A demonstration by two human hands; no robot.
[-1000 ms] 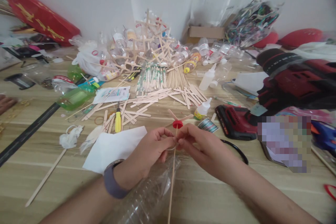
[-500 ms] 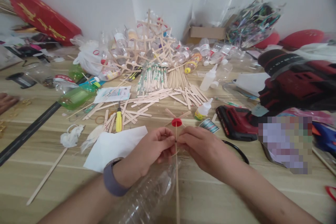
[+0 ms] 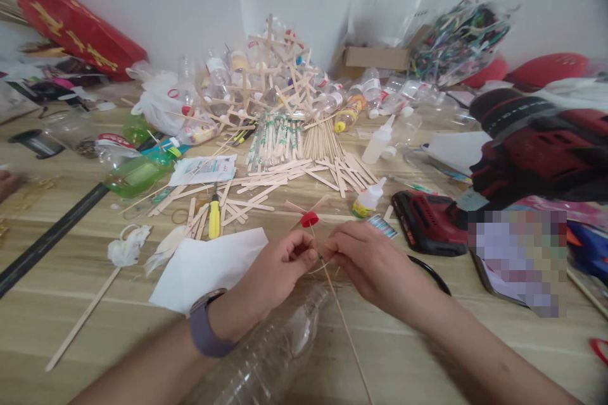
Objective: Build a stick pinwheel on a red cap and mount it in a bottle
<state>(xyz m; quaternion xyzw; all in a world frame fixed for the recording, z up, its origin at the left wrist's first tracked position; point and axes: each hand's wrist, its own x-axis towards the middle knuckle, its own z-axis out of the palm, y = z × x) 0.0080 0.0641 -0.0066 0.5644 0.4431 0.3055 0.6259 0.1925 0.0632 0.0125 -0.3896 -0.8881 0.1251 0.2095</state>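
Note:
A thin bamboo skewer [image 3: 342, 319] runs up between my hands, with a red bottle cap [image 3: 310, 219] near its far end. Pale flat sticks [image 3: 317, 204] stand out crosswise behind the cap. My left hand [image 3: 285, 259] is closed, thumb and forefinger pinched at the skewer beside a small dark band on it. From the other side, my right hand [image 3: 363, 256] pinches at the same spot. A thin pale loop, which looks like a rubber band [image 3: 317, 271], hangs around the skewer between the fingertips. Below lies a clear plastic bottle [image 3: 270, 354], partly behind my left forearm.
A red cordless drill [image 3: 437, 221] and a phone [image 3: 498, 285] lie to the right. Ahead are a glue bottle [image 3: 368, 199], loose craft sticks [image 3: 256, 202] and a yellow screwdriver [image 3: 215, 218]. White paper [image 3: 204, 269] is by my left wrist. Another person's hand [image 3: 7, 183] shows far left.
The skewer has tilted: its capped end has moved left and its near end right. My hands have barely shifted. The other person's hand has drawn back toward the left edge.

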